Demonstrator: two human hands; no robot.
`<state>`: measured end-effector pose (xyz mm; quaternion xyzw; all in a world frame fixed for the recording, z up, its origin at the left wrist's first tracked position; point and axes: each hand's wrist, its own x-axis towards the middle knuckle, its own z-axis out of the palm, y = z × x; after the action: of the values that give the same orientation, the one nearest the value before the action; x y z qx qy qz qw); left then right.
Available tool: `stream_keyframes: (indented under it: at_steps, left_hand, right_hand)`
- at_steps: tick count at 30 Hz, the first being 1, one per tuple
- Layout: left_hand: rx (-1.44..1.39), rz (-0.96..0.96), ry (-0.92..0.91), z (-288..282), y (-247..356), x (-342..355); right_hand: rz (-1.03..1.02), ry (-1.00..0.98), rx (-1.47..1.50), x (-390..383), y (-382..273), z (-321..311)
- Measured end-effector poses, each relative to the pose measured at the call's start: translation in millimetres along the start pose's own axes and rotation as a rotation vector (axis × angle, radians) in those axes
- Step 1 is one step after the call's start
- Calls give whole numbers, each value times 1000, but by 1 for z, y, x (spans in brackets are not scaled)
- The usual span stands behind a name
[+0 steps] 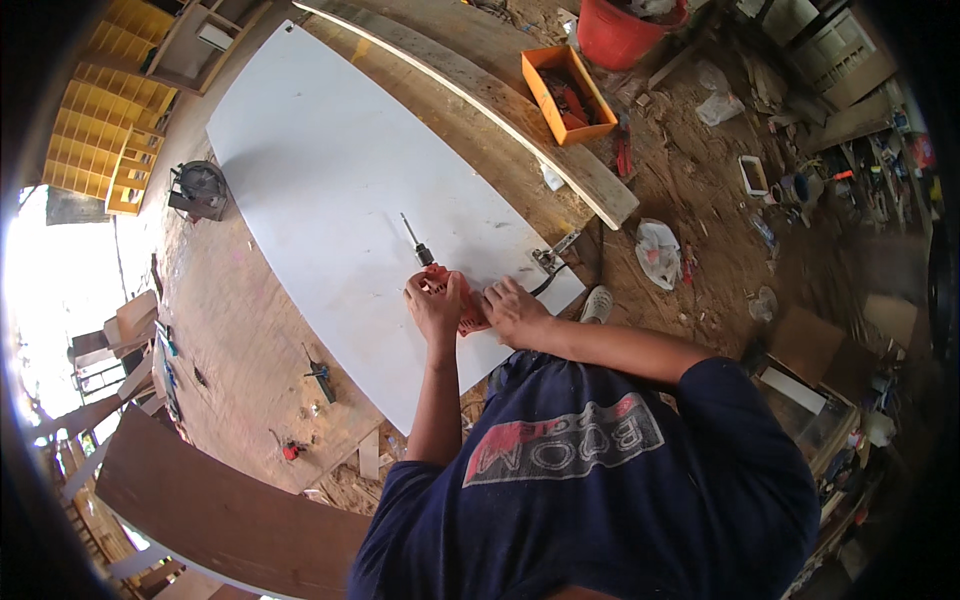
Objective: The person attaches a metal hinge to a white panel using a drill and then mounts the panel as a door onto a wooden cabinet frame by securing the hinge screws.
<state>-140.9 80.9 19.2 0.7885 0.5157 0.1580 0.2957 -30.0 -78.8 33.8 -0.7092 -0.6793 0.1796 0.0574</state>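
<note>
A red power drill (470, 313) lies over the white board (330, 160), its black chuck and long bit pointing away from me and to the left. My left hand (436, 308) is closed round the front of the drill body, just behind the chuck. At the rear of the drill, my right hand (514, 314) has its fingers bent against the housing; part of its grip is hidden. A black cord (549, 282) runs near my right hand. Beyond that hand, a small metal hinge-like fitting (546, 260) sits by the board's right edge.
A long plank (590, 188) borders the board on the right, with an orange box (597, 128) of tools beside it. A red bucket (620, 35) stands farther back. On the left are a round caged device (200, 188) and a clamp-like tool (320, 377). Scraps litter the right-hand floor.
</note>
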Motion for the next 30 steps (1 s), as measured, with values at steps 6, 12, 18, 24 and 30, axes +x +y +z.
stream_keyframes:
  at_steps: [6, 12, 18, 24, 30]
  left_hand:
    - [-175, -191, -256, -10, 26, 30]
    - [-781, -324, -414, -9, 20, 30]
    - [-261, 375, -228, 64, 34, 47]
    - [30, 663, -217, 104, 45, 61]
    - [-567, 303, -454, 97, 71, 54]
  right_hand:
    - [258, 57, 230, 16, -6, 20]
    - [232, 204, 458, -35, 21, -25]
    - [224, 608, 1381, -140, 32, -77]
    - [462, 475, 1606, -233, 28, -94]
    - [532, 522, 1604, -265, 15, -71]
